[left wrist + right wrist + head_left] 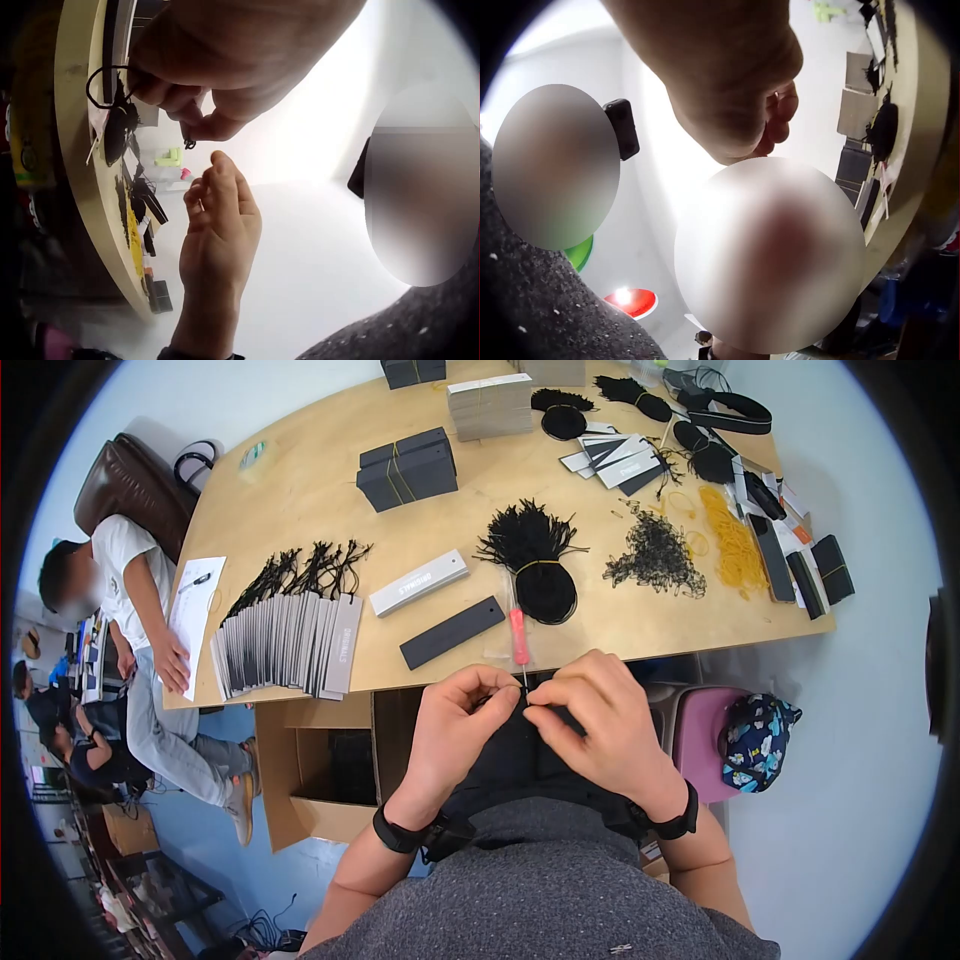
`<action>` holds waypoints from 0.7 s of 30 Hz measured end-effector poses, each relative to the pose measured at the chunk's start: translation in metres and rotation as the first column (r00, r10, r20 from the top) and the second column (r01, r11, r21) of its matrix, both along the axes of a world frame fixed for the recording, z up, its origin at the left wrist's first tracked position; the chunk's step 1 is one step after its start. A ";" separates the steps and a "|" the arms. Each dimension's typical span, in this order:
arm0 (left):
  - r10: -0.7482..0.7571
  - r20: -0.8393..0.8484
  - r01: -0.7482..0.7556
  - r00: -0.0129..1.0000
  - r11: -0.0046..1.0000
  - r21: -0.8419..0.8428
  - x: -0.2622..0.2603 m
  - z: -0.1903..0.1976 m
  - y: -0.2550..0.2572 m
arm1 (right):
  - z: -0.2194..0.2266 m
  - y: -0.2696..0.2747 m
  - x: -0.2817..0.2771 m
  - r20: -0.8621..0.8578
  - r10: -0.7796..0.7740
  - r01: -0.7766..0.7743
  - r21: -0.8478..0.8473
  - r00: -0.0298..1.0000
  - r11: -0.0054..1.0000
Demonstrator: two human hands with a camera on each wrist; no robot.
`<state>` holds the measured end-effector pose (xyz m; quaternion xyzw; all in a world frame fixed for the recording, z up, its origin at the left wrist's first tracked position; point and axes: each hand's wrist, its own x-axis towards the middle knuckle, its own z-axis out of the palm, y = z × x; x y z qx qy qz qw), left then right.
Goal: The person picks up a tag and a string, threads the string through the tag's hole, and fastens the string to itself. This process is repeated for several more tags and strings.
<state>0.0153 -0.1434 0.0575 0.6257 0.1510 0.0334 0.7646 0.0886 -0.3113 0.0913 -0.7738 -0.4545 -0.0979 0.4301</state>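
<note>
My left hand (462, 725) pinches a thin black cord just off the table's front edge. In the left wrist view the cord (88, 84) hangs out as a loop, and a small black twisted end (190, 144) pokes from the fingertips. My right hand (600, 720) is close beside it, thumb and fingers bent toward the cord; I cannot tell whether it holds anything. Just beyond the hands, a red-handled tool (518, 637) with a thin shaft lies at the edge. A black tag (453, 633), a white tag stack (420, 583) and a bundle of black cords (545, 592) lie behind.
Strung grey tags (290, 645) fan out at left. Black safety pins (655, 555) and yellow rubber bands (733, 540) lie at right, banded black tag stacks (408, 468) farther back. A cardboard box (320, 760) stands below. Another person (140, 575) sits at left.
</note>
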 end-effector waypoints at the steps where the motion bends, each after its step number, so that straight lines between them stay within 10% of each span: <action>1: -0.010 0.001 0.010 1.000 0.997 -0.076 0.000 0.000 0.000 | -0.003 0.001 0.000 -0.002 0.000 0.000 0.000 1.000 1.000; 21: 0.007 -0.022 -0.013 1.000 0.949 -0.314 -0.003 -0.007 0.000 | -0.017 0.011 0.003 -0.320 -0.060 0.070 0.018 0.946 0.997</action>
